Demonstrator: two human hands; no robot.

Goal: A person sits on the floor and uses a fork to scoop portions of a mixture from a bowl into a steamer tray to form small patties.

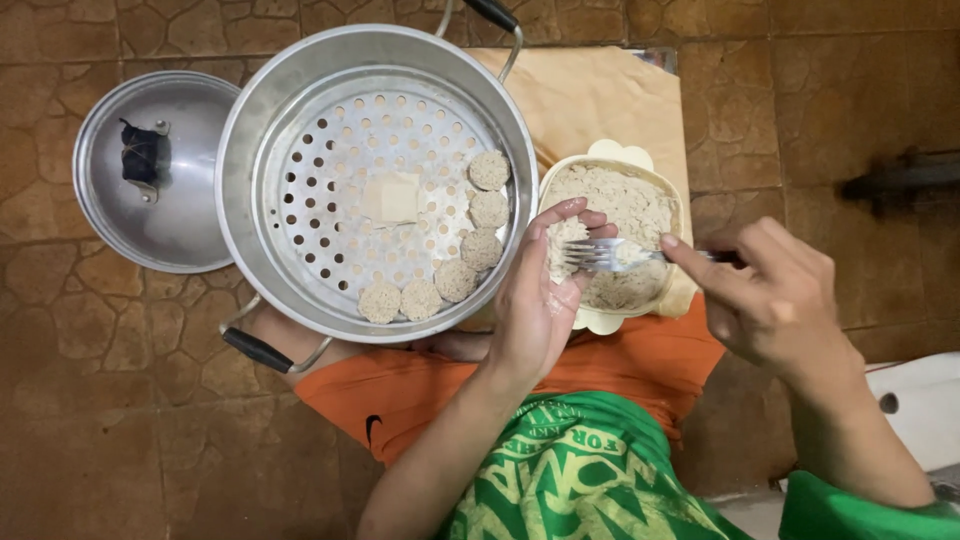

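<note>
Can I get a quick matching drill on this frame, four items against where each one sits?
Items:
1. fork
2. lid
3. round patties
4. pale mixture

Places:
A. on the floor left of the steamer pot
B. in the cream bowl
C. in the right hand, tines over the left hand
D. along the perforated tray's edge

Pairs: 1-C, 2-A, 3-D, 4-B
</note>
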